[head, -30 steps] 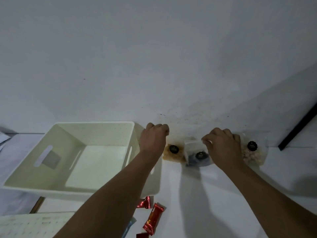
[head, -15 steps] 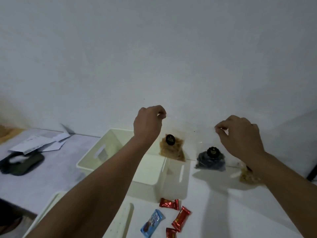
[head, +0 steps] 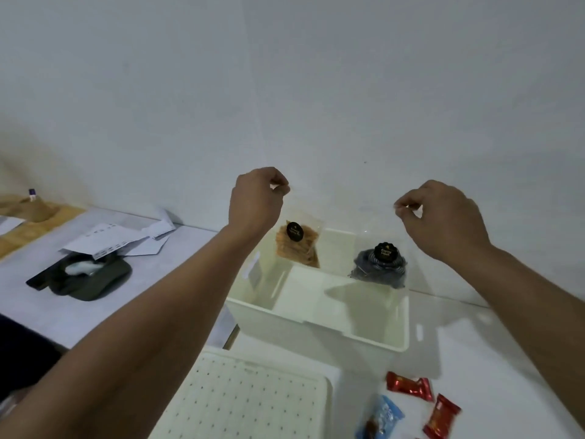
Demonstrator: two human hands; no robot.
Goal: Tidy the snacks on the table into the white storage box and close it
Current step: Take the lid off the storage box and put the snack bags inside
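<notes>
My left hand (head: 255, 202) pinches the top of a clear bag of orange chips (head: 297, 245), which hangs over the far left part of the open white storage box (head: 316, 324). My right hand (head: 443, 217) pinches the top of a clear bag of dark chips (head: 381, 264), hanging over the box's far right side. Both bags carry a round black label. The perforated white lid (head: 250, 397) lies on the table in front of the box. Two red wrapped snacks (head: 410, 385) (head: 441, 416) and a blue one (head: 381, 418) lie at the lower right.
Loose papers (head: 117, 239) and a dark pouch (head: 91, 277) lie on the table to the left. A tan object (head: 28, 207) sits at the far left edge. A white wall rises right behind the box.
Both hands have lifted the two bags off the table by the wall and carried them over the box. The view has swung, so the box now sits lower and more central.
</notes>
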